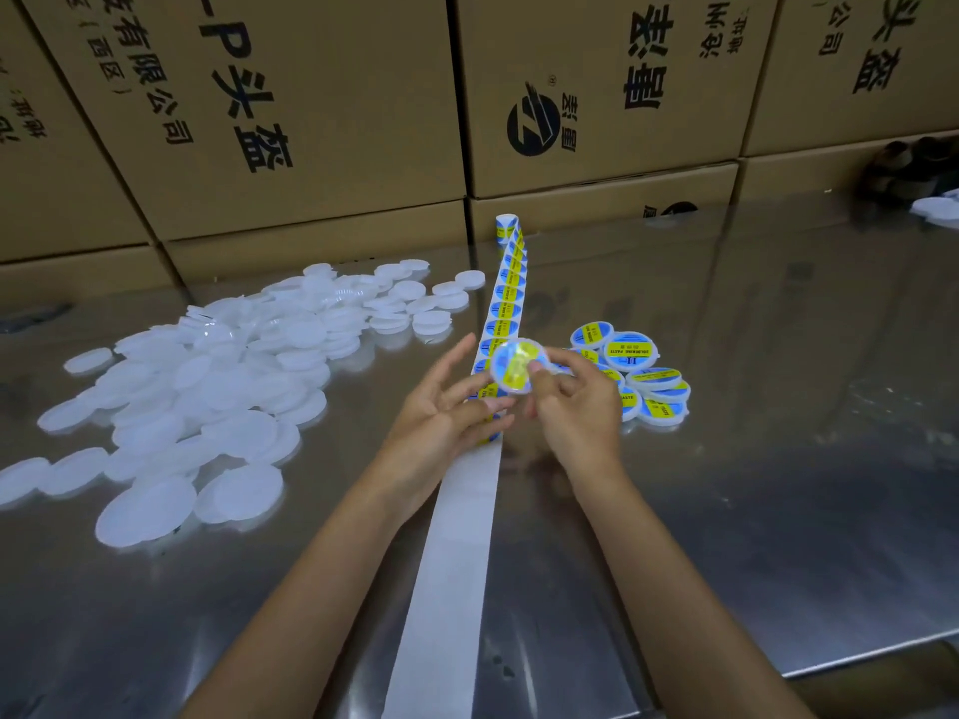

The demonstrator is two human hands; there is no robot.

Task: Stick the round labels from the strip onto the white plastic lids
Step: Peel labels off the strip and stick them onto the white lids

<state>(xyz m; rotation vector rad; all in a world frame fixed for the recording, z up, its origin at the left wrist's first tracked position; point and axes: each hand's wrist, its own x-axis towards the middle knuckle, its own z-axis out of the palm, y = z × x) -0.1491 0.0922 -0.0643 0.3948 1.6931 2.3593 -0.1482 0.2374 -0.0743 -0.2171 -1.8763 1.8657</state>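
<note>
Head view shows your right hand pinching a lid above the strip, thumb pressing its label flat; your left hand, fingers straight, steadies it, likely so the sticker seats evenly.

Labelled lid raised above label strip
</note>
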